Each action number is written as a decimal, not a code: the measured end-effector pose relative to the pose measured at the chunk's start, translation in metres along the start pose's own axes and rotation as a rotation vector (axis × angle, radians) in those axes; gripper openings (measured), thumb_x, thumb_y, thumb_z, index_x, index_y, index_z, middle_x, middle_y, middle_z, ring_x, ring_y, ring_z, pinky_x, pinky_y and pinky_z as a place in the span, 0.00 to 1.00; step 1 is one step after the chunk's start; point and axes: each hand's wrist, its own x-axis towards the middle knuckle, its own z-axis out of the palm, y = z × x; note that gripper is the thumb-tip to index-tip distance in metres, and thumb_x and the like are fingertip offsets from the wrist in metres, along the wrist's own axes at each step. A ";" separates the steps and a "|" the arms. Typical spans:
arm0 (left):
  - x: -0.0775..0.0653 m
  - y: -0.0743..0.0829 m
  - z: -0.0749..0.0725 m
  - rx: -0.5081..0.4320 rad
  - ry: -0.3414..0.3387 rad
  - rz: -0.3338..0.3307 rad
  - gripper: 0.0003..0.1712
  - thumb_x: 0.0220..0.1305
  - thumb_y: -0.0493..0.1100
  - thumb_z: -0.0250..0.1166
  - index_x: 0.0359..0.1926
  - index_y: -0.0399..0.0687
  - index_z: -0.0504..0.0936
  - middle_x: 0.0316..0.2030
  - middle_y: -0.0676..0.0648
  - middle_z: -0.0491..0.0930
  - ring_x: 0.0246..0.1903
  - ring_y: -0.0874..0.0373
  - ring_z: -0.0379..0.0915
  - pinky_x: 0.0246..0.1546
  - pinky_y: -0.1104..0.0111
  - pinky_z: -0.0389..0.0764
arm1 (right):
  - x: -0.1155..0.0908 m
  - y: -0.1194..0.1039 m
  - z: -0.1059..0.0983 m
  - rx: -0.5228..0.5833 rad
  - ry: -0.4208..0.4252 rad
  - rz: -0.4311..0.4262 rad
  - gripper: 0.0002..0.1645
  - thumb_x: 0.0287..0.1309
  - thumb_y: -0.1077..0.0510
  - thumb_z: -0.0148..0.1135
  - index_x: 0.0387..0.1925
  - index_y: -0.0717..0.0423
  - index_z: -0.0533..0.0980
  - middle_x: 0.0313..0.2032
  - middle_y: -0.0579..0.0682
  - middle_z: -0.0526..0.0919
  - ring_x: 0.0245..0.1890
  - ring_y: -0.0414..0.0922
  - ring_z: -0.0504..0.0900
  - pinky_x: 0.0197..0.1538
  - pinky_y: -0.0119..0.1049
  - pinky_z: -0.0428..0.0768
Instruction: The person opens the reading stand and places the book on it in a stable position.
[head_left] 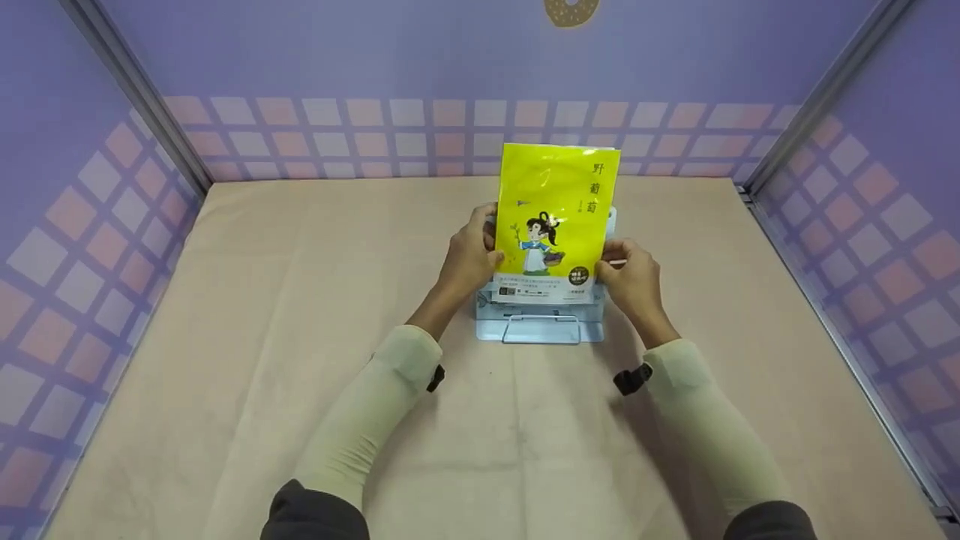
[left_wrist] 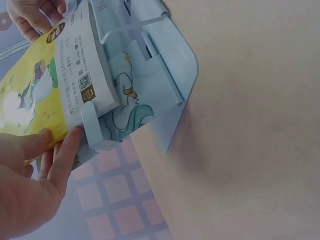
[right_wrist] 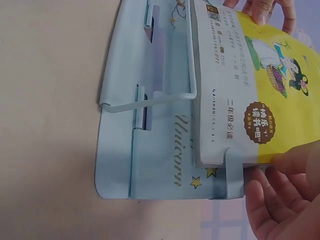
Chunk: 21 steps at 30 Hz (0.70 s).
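A yellow book [head_left: 559, 184] with a cartoon girl on its cover and a white lower band leans upright on a light-blue book stand [head_left: 491, 330]. My left hand [head_left: 469, 255] holds the book's left edge, thumb on the cover and fingers behind. At the right edge, my right hand [head_left: 634, 277] pinches the book low down, its thumb against the cover. In the right wrist view the lower corner sits behind a side clip [right_wrist: 234, 175] of the stand. A similar clip [left_wrist: 91, 125] overlaps the other corner in the left wrist view. The stand's upper back is mostly hidden.
A wire bar [head_left: 541, 342] folds forward at the stand's foot. Beige cloth [head_left: 337, 247] covers the table. Purple panels with a checkered band [head_left: 409, 112] enclose the back and sides. Black wrist straps [head_left: 632, 379] sit on the sleeves.
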 end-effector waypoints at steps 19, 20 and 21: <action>-0.013 0.005 -0.001 0.249 -0.139 -0.135 0.44 0.71 0.33 0.56 0.80 0.54 0.44 0.52 0.43 0.81 0.43 0.52 0.78 0.48 0.64 0.78 | -0.003 -0.003 0.002 -0.070 -0.063 0.000 0.18 0.68 0.58 0.60 0.57 0.60 0.78 0.49 0.56 0.85 0.47 0.51 0.83 0.49 0.41 0.83; -0.014 0.007 -0.001 0.263 -0.149 -0.137 0.44 0.72 0.34 0.55 0.80 0.53 0.44 0.48 0.43 0.82 0.40 0.52 0.78 0.45 0.65 0.78 | -0.003 -0.002 0.001 -0.072 -0.058 -0.009 0.18 0.68 0.58 0.59 0.57 0.59 0.78 0.49 0.56 0.85 0.46 0.51 0.83 0.48 0.40 0.83; -0.014 0.008 -0.001 0.277 -0.156 -0.136 0.43 0.72 0.35 0.55 0.80 0.53 0.44 0.46 0.44 0.81 0.39 0.52 0.79 0.43 0.65 0.78 | -0.003 -0.001 0.001 -0.074 -0.053 -0.015 0.19 0.68 0.57 0.59 0.57 0.59 0.78 0.49 0.56 0.85 0.46 0.51 0.83 0.47 0.39 0.83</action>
